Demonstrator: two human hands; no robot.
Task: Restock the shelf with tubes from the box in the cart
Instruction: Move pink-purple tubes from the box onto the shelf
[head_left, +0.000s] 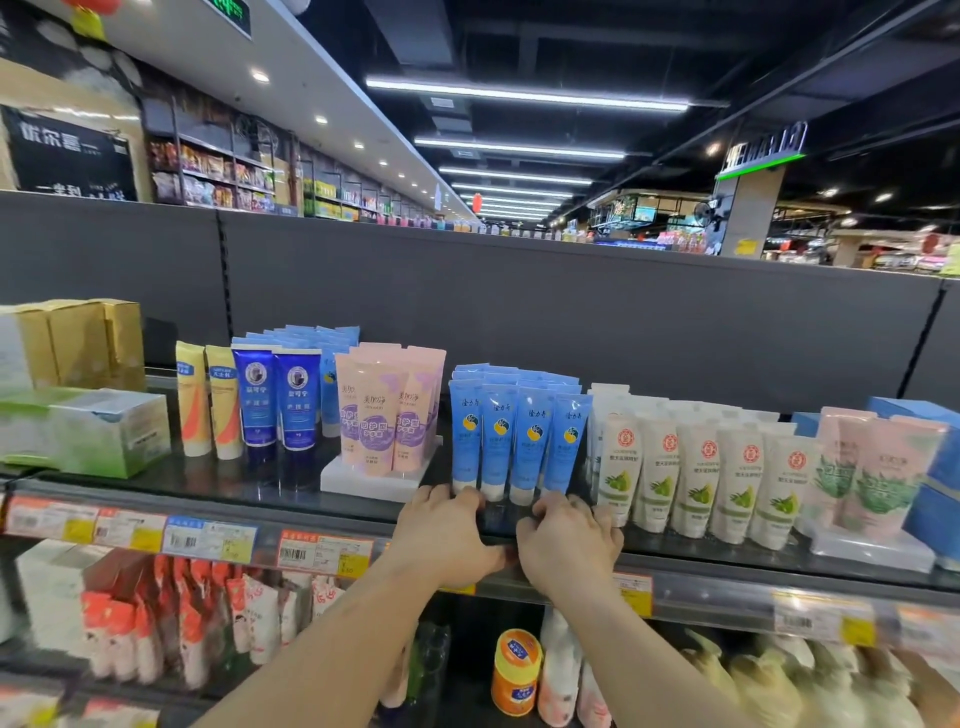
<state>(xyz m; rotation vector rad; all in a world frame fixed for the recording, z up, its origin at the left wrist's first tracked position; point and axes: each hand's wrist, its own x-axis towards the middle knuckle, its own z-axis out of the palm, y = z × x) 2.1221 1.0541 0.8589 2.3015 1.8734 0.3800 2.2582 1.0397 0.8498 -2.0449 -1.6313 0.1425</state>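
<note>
Both hands reach to the front edge of the dark glossy top shelf (249, 486). From the head camera, the left hand (447, 535) lies knuckles-up, fingers curled forward toward the white caps of the light-blue upright plastic tubes (511, 441); whether its fingertips touch the caps or grip anything is hard to tell, because the knuckles hide them. Just beside it, the right hand (569, 543) is bent the same way, fingers hooked over the shelf lip below the blue row, with its thumb tucked under and out of sight. Neither hand plainly holds a tube.

The blue tubes stand several rows deep; only the front four show fully. To their left stand pink-and-purple tubes (387, 415) on a white display tray (363, 480), then dark-blue tubes (278, 397) and yellow tubes (208, 400). To their right stand white tubes with green leaf prints (701, 480), the far ones blurred. Price tags (208, 540) line the shelf rail, print unreadable. Goods on the lower shelf are smeared, and the forearms cover some.
</note>
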